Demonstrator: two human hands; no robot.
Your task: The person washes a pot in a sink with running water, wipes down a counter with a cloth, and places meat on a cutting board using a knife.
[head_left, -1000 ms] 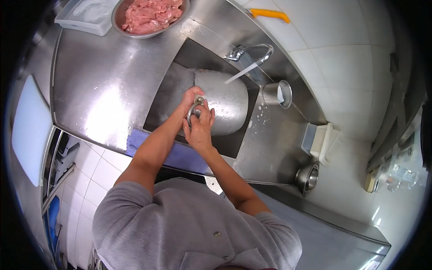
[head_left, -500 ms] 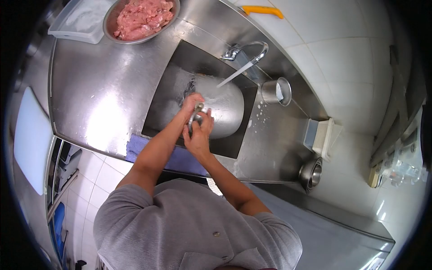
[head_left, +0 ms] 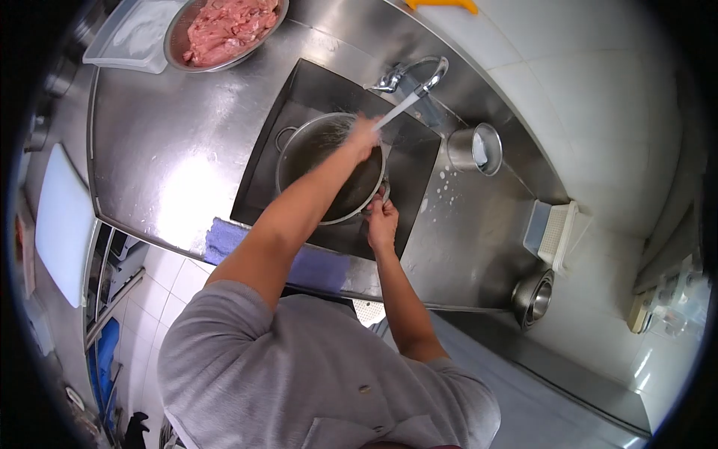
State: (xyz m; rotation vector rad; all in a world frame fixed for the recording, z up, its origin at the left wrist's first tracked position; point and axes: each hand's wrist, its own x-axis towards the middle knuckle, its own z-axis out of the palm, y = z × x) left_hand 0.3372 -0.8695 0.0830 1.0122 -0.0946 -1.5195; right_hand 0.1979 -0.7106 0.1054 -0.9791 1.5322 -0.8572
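A large metal pot [head_left: 298,166] stands upright in the steel sink [head_left: 258,176], its opening facing up and a loop handle on each side. My right hand [head_left: 383,224] is closed on the handle nearest to it, at the lower right of the rim. Over the pot's far right rim, my left hand [head_left: 362,139] is in the water stream, its fingers smeared by motion and spray. Water runs from the curved tap [head_left: 434,75] onto that hand and splashes into the pot.
A metal strainer bowl [head_left: 173,52] of raw meat and a plastic tub [head_left: 97,54] stand at the upper left. Right of the sink are a small steel pot [head_left: 462,150], a plastic basket [head_left: 555,230] and stacked bowls [head_left: 521,299]. A purple cloth [head_left: 318,271] lies along the front edge.
The pot, tipped with its outside under the water before, now stands with its opening up. My left hand has moved from the handle area to the stream; my right hand has shifted right.
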